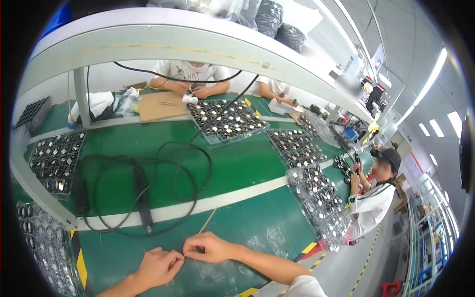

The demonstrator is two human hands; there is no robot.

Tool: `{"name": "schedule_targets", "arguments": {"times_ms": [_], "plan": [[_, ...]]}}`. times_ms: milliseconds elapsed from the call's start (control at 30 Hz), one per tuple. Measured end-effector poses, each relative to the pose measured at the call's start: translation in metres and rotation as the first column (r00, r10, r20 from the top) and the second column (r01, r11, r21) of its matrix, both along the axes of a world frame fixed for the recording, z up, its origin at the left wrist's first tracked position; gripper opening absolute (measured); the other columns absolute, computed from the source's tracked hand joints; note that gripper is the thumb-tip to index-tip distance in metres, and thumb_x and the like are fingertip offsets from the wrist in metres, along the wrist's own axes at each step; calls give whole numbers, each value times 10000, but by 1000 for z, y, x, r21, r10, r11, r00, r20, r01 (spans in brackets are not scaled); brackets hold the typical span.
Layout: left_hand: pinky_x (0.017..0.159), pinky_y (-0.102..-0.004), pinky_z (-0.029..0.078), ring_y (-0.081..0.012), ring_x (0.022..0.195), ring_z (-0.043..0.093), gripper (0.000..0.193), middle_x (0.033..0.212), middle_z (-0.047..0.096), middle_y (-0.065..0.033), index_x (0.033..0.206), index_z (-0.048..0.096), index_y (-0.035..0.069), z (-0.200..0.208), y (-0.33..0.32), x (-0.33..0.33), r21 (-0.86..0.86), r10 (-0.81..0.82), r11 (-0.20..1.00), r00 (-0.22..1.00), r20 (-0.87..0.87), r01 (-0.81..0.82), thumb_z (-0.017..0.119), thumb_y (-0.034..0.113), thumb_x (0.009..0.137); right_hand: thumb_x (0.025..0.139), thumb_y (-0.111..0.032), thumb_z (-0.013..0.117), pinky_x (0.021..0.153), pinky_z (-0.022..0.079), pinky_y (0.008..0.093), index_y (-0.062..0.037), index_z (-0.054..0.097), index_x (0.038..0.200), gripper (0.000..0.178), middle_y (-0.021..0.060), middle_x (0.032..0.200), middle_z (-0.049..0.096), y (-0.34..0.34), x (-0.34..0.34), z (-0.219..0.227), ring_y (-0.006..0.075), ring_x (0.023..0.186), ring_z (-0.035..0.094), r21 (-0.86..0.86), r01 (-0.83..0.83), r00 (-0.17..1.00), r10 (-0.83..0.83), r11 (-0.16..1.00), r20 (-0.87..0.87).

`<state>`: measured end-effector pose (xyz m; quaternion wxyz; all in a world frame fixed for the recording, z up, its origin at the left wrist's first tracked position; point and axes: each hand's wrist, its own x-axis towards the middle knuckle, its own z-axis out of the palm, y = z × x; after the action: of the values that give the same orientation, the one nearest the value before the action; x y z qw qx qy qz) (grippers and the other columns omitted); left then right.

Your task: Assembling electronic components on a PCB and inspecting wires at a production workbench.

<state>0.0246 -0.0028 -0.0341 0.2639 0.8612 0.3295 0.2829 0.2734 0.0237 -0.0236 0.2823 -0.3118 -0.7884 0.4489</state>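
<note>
Pinching near its lower end, the right hand had the thin tan stick between closed fingers, its length slanting up over the green tabletop! From my distant post I saw the left hand meet it there, fingers drawn together; whether those gripped too, I couldn't tell. Both hands at one end, presumably to steady something so slender. Clear trays of small black parts flanked them, probably for reach; the black adapter lay beyond, seemingly out of their way.
</note>
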Motion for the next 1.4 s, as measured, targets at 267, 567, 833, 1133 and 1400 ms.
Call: {"name": "schedule_targets", "arguments": {"times_ms": [267, 567, 833, 1133, 1400], "plan": [[602, -379, 391, -239, 498, 540, 96, 569, 555, -15, 855, 668, 109, 1, -5, -3, 22, 96, 995, 994, 58, -97, 754, 73, 837, 912, -127, 736, 584, 498, 356, -51, 658, 902, 110, 81, 704, 651, 8, -10, -3, 233, 631, 661, 90, -29, 999, 33, 996, -40], [610, -374, 370, -245, 505, 508, 86, 576, 544, -37, 862, 669, 80, 7, -6, 11, -1, 91, 996, 996, -16, -91, 748, 53, 843, 896, -91, 723, 568, 493, 346, -38, 675, 866, 78, 78, 724, 658, 5, 2, -8, 226, 624, 653, 76, -8, 997, 14, 997, -80], [615, -373, 373, -249, 520, 512, 84, 592, 553, -45, 872, 672, 68, 6, -7, 11, -4, 67, 998, 998, -14, -67, 755, 62, 859, 864, -113, 751, 589, 516, 335, -50, 696, 872, 85, 80, 697, 687, 1, 2, -11, 216, 629, 685, 64, 4, 995, 2, 998, -96], [601, -377, 364, -254, 503, 461, 106, 577, 532, -44, 852, 654, 69, 6, -5, 10, 13, 93, 996, 996, -13, -93, 760, 59, 851, 858, -126, 761, 584, 510, 339, -64, 707, 874, 84, 70, 690, 686, 4, 0, -13, 214, 626, 684, 89, 15, 997, -8, 996, -81], [588, -378, 348, -246, 483, 446, 126, 554, 515, -38, 832, 638, 72, 0, -3, 8, 5, 82, 997, 996, -15, -82, 761, 45, 835, 863, -131, 758, 575, 499, 340, -70, 706, 873, 81, 65, 688, 685, 2, 0, -13, 217, 619, 679, 103, 29, 998, -23, 994, -57]]}}
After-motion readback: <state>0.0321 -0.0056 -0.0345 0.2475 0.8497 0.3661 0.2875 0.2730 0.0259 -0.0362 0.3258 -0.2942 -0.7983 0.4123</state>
